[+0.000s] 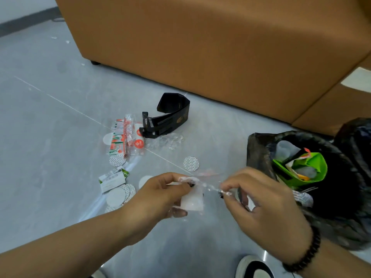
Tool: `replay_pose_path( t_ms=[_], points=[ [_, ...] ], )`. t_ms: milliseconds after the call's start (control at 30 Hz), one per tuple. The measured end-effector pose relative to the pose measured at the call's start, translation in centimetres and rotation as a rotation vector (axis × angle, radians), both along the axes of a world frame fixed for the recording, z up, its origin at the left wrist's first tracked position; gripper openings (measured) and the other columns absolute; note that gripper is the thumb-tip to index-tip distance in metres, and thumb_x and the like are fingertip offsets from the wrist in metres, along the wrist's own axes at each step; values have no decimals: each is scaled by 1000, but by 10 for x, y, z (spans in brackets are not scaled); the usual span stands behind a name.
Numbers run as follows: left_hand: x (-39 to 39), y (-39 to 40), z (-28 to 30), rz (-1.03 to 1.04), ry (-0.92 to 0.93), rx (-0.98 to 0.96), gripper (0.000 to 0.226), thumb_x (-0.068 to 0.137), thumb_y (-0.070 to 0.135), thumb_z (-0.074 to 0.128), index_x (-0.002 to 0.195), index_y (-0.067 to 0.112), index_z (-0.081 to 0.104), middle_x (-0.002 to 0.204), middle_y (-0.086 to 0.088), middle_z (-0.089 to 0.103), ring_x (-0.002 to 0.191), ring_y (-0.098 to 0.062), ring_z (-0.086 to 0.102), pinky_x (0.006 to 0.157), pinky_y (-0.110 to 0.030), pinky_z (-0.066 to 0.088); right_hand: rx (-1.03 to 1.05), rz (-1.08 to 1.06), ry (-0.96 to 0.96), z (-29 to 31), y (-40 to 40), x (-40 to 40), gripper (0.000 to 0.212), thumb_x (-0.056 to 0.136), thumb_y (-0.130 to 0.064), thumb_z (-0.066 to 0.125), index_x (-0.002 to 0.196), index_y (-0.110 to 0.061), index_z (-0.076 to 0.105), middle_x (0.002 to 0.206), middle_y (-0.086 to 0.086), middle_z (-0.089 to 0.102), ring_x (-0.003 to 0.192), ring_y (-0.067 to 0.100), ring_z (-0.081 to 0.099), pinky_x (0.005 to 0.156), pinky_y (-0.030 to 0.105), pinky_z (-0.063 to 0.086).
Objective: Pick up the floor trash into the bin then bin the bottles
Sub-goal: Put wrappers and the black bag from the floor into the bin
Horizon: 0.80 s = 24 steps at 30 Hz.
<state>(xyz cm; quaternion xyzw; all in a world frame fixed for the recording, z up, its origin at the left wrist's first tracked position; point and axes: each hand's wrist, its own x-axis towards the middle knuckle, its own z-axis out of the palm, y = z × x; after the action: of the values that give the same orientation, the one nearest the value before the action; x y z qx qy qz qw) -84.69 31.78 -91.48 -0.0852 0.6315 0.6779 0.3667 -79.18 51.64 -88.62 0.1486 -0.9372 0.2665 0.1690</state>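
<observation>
Now both hands pinch crinkled clear wrapper (white pad inside).

tan sofa, black bin bag, grey floor

Clear wrapper w/ white piece, mid-air beside black-bagged bin; wrappers, round seals on floor.

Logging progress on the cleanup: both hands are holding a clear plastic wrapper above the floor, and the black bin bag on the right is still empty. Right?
Not quite. The head view shows the black bin bag already holding trash, including a green carton. Both the left hand and right hand do hold the clear plastic wrapper.
</observation>
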Motion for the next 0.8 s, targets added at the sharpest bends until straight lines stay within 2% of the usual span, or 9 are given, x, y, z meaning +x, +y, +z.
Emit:
replay_pose_path(
  t_ms=[133, 267, 367, 433, 500, 600, 667, 733, 800],
  points=[
    [12, 10, 10, 119, -148, 176, 20, 85, 5, 58, 101, 3, 70, 103, -19, 72, 90, -25, 70, 74, -36, 60, 31, -15, 27, -16, -4, 19, 2, 82, -13, 67, 83, -14, 67, 85, -2, 63, 75, 9, 57, 67, 25, 51],
    [13, 11, 20, 43, -150, 348, 38, 68, 8, 59, 103, -3, 66, 109, -18, 68, 101, -28, 66, 97, -44, 50, 140, 28, 68, -12, -8, 12, 9, 84, -11, 62, 76, -10, 64, 80, 3, 61, 70, 25, 60, 58, 37, 52],
    [12, 13, 22, 12, -122, 421, 40, 72, 20, 64, 108, 1, 66, 105, -16, 65, 100, -28, 62, 97, -42, 48, 244, 38, 77, -10, -12, 8, 10, 80, -8, 61, 70, -10, 62, 76, 4, 58, 66, 27, 56, 52, 39, 48],
    [12, 17, 22, 23, -78, 351, 26, 80, 21, 67, 101, 6, 68, 98, -11, 68, 94, -26, 63, 90, -38, 52, 295, 74, 58, -8, -17, 8, 10, 79, -7, 62, 70, -11, 61, 75, 4, 57, 64, 26, 54, 51, 38, 47],
    [10, 18, 21, 57, -57, 245, 29, 80, 19, 66, 104, 2, 68, 101, -12, 72, 94, -25, 66, 87, -36, 52, 310, 134, 4, -7, -18, 11, 5, 80, -11, 62, 75, -13, 64, 79, 3, 59, 66, 23, 55, 52, 36, 47],
    [9, 13, 17, 110, -48, 173, 37, 85, 14, 56, 119, -1, 61, 113, -12, 71, 104, -28, 67, 95, -40, 51, 101, 193, -137, -1, -11, 12, 18, 81, -31, 66, 95, -20, 67, 90, -6, 59, 74, 6, 58, 60, 25, 51],
    [8, 7, 16, 144, -22, 134, 30, 86, 11, 57, 113, -3, 57, 112, -14, 70, 101, -30, 68, 93, -41, 52, -123, 176, -199, 6, -2, 5, 28, 77, -39, 70, 100, -23, 68, 87, -13, 54, 70, -8, 52, 66, 12, 44],
    [7, 3, 16, 143, 3, 92, 24, 76, 15, 63, 96, 5, 58, 103, -16, 71, 88, -26, 69, 89, -42, 52, -268, 87, -236, 16, 5, -5, 31, 72, -42, 73, 100, -29, 67, 81, -17, 51, 63, -4, 51, 65, 6, 39],
    [8, 3, 18, 97, 18, 92, 16, 72, 16, 64, 87, 11, 60, 98, -17, 70, 84, -27, 68, 89, -44, 52, -314, 2, -296, 23, 7, -17, 36, 69, -46, 75, 103, -37, 64, 84, -17, 51, 60, 7, 52, 65, 10, 42]
  ],
)
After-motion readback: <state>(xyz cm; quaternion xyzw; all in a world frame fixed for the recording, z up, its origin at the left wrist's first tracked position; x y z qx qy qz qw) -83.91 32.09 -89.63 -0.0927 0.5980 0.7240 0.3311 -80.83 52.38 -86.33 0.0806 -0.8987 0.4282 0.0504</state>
